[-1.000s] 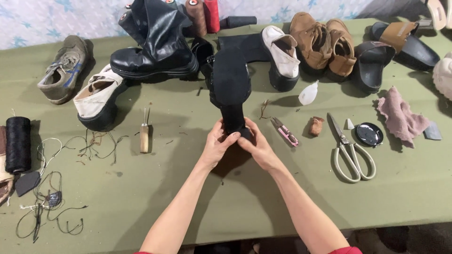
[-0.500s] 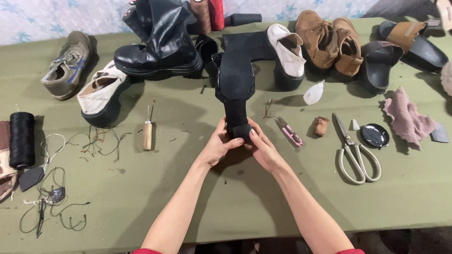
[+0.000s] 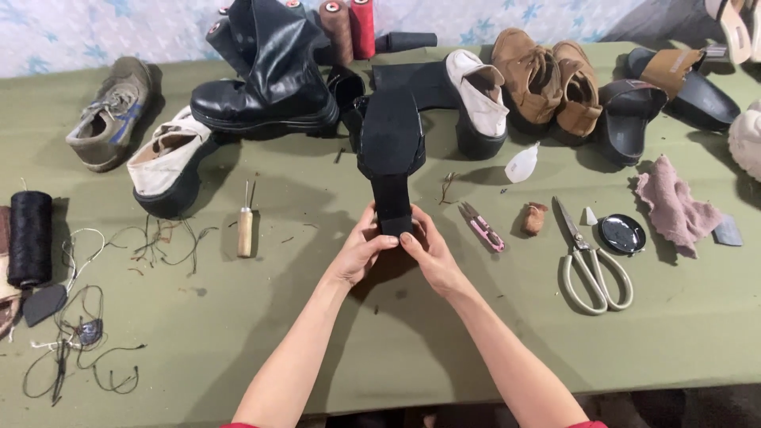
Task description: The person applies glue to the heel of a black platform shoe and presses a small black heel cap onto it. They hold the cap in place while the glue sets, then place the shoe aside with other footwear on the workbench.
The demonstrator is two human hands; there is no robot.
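A black high-heeled boot (image 3: 390, 135) lies sole up in the middle of the green table (image 3: 317, 333), its block heel pointing toward me. My left hand (image 3: 358, 252) and my right hand (image 3: 428, 252) both grip the heel, thumbs pressed on its near end. A wooden-handled awl (image 3: 246, 226) lies to the left of my hands. Small pink thread snips (image 3: 482, 227) lie just right of them.
Shoes line the back: a grey trainer (image 3: 107, 115), a white shoe (image 3: 162, 158), a tall black boot (image 3: 269, 75), a white-topped shoe (image 3: 476, 99), brown boots (image 3: 551, 79), black sandals (image 3: 634, 107). White-handled scissors (image 3: 590, 265), a pink rag (image 3: 674, 206), a black thread spool (image 3: 30, 238) and loose threads (image 3: 79, 349) also lie about.
The boot's heel and my hands have shifted slightly nearer and lower in view. Both hands keep hold of the heel.
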